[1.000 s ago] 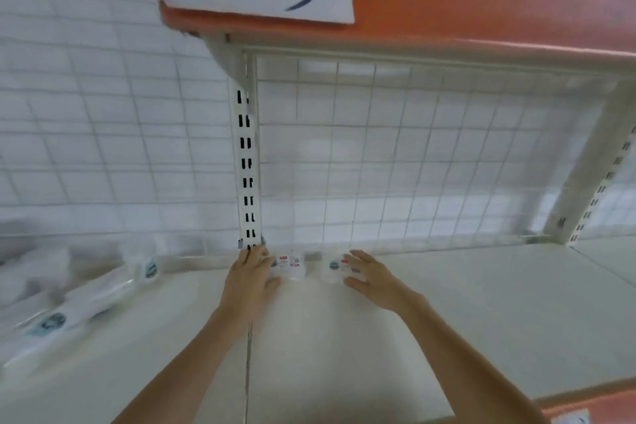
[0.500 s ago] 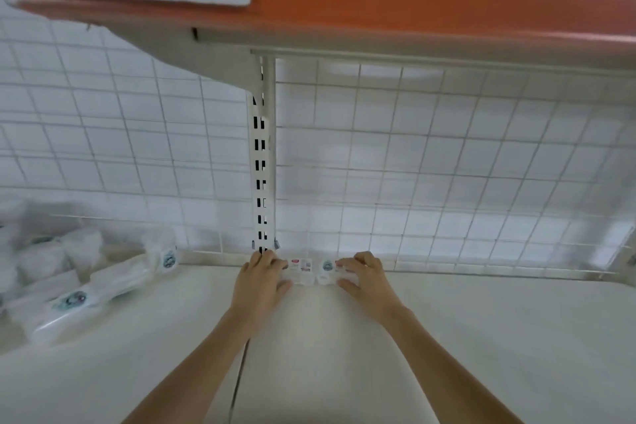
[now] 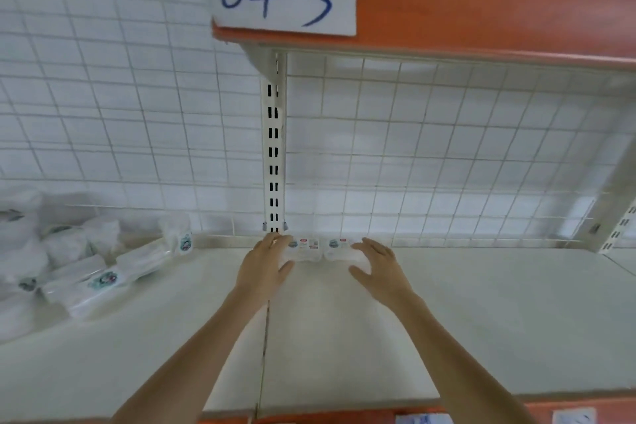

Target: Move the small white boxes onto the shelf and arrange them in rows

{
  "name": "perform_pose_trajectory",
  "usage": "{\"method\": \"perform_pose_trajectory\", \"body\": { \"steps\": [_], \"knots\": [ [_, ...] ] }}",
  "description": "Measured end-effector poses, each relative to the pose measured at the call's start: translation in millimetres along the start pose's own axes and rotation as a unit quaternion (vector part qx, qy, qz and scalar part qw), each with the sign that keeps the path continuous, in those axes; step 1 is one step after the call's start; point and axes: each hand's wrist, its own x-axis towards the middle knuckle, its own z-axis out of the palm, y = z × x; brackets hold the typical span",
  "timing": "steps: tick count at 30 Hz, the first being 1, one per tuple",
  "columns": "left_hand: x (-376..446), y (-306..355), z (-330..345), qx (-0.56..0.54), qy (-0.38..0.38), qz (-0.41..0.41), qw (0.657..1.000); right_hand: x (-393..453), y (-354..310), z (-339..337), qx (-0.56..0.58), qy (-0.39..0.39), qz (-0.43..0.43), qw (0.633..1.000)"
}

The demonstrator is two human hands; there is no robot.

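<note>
Two small white boxes (image 3: 320, 248) sit side by side at the back of the shelf (image 3: 481, 313), against the wire grid (image 3: 430, 155) beside the slotted upright (image 3: 273, 148). A moment ago the right hand (image 3: 377, 260) pressed on the right box; now it has lifted, fingers spread, holding nothing. The left hand (image 3: 266, 260) rests relaxed against the left box, steadying it. The row's first pair looks placed. Their long axes run left to right, labels facing up. Plastic-wrapped packs (image 3: 103, 272) lie at the left.

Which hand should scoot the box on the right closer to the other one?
The right hand. Its fingers rest on the right box, while the left hand covers the left box.
</note>
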Motion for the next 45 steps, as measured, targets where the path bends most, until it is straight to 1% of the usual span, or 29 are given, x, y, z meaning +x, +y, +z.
{"method": "perform_pose_trajectory", "body": {
  "steps": [2, 5, 7, 9, 14, 17, 20, 22, 25, 28, 30, 33, 37, 41, 45],
  "knots": [
    [-16, -6, -16, 0.021, -0.002, 0.016, 1.000, -24, -7, -15, -0.044, 0.006, -0.001, 0.999],
    [-51, -13, -41, 0.097, -0.005, 0.063, 0.993, -66, -14, -27, -0.122, 0.040, -0.014, 0.992],
    [-80, -13, -55, 0.129, -0.012, 0.071, 0.989, -98, -19, -28, -0.156, 0.064, -0.022, 0.985],
    [-112, -10, -67, 0.146, -0.012, 0.066, 0.987, -129, -18, -26, -0.172, 0.087, -0.030, 0.981],
    [-184, -6, -93, 0.171, 0.020, 0.034, 0.985, -195, -22, -34, -0.197, 0.076, -0.034, 0.977],
    [-226, 1, -106, 0.184, 0.047, 0.014, 0.982, -224, -24, -38, -0.182, 0.074, -0.054, 0.979],
    [-274, 13, -115, 0.196, 0.072, -0.016, 0.978, -252, -33, -33, -0.154, 0.062, -0.076, 0.983],
    [-312, 20, -118, 0.208, 0.073, -0.039, 0.975, -274, -40, -23, -0.145, 0.051, -0.092, 0.984],
    [-374, 25, -127, 0.201, 0.027, -0.101, 0.974, -305, -54, 1, -0.098, 0.019, -0.121, 0.988],
    [-434, 25, -145, 0.184, 0.000, -0.176, 0.967, -327, -82, 26, -0.041, -0.023, -0.137, 0.990],
    [-467, 26, -164, 0.190, -0.008, -0.226, 0.955, -336, -107, 43, -0.017, -0.047, -0.157, 0.986],
    [-511, 21, -193, 0.211, -0.016, -0.290, 0.934, -344, -148, 68, -0.010, -0.092, -0.212, 0.973],
    [-559, -1, -224, 0.208, 0.001, -0.346, 0.915, -349, -205, 101, -0.001, -0.147, -0.281, 0.948],
    [-587, -38, -253, 0.216, 0.036, -0.387, 0.896, -348, -268, 137, -0.005, -0.161, -0.327, 0.931],
    [-597, -95, -290, 0.209, 0.055, -0.400, 0.891, -339, -333, 175, 0.013, -0.166, -0.342, 0.925]
  ]
}}
